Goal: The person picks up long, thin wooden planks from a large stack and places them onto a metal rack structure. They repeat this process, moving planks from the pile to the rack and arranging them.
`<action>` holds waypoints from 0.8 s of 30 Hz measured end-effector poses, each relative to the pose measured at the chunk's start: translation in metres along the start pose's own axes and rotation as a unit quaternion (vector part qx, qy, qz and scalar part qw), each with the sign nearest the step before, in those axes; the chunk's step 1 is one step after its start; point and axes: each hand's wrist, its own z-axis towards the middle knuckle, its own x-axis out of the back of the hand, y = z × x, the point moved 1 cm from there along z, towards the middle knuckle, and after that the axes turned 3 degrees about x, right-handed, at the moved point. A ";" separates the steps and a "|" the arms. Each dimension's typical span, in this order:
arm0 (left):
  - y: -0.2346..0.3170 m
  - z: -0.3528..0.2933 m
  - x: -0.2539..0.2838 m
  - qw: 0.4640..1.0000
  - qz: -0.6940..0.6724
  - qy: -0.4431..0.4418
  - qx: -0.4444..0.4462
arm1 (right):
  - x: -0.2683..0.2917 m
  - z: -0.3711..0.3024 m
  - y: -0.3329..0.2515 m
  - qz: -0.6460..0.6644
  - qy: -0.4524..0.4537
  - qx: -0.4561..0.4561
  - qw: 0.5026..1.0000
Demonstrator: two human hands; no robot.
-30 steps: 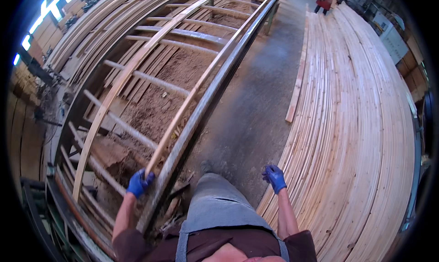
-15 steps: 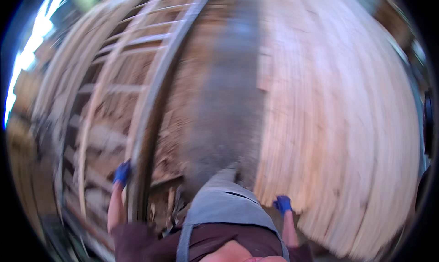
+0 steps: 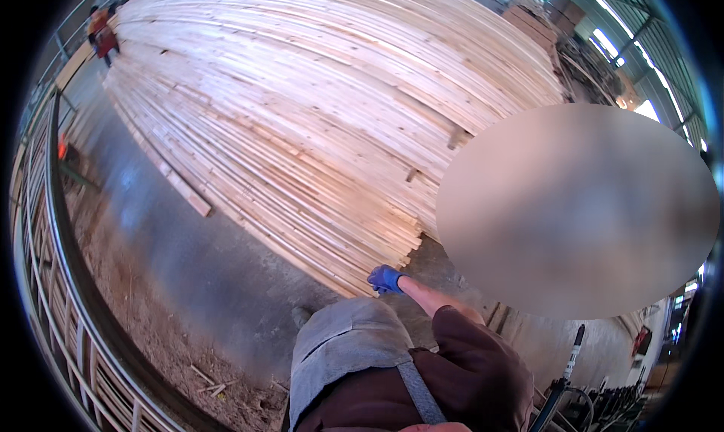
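My right hand (image 3: pixel 386 279), in a blue glove, is at the near ends of long pale wooden strips (image 3: pixel 302 206) laid side by side in a wide flat stack. Its fingers curl closed over the end of a strip at the stack's near left corner, and the glove partly covers the grip. My right forearm reaches in from the lower right, out of a dark sleeve. My left hand is out of view. Several strip ends near my right hand are uneven, some sticking out further than others.
A metal railing (image 3: pixel 68 243) curves along the left, beside sawdust-strewn ground (image 3: pixel 151 334) and a grey concrete floor (image 3: pixel 226 266). A person (image 3: pixel 102 36) stands at the far left end of the stack. A large blurred oval hides the right side. Black equipment (image 3: pixel 562 387) stands lower right.
My view has swung to the right, so the stack now runs from far left to near centre. My left hand, earlier on the rail at left, has left the picture. My right hand stays by the strip ends.
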 end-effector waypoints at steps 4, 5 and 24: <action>0.061 -0.029 0.006 0.996 0.014 0.051 -0.072 | 0.105 0.016 0.104 -0.112 0.057 0.178 0.976; 0.074 -0.038 0.004 0.985 -0.010 0.077 -0.156 | 0.122 0.012 0.115 -0.060 0.072 0.142 0.985; 0.476 -0.680 -0.005 0.511 -0.305 -0.558 -0.578 | 0.578 -0.172 0.188 0.470 0.346 0.159 0.796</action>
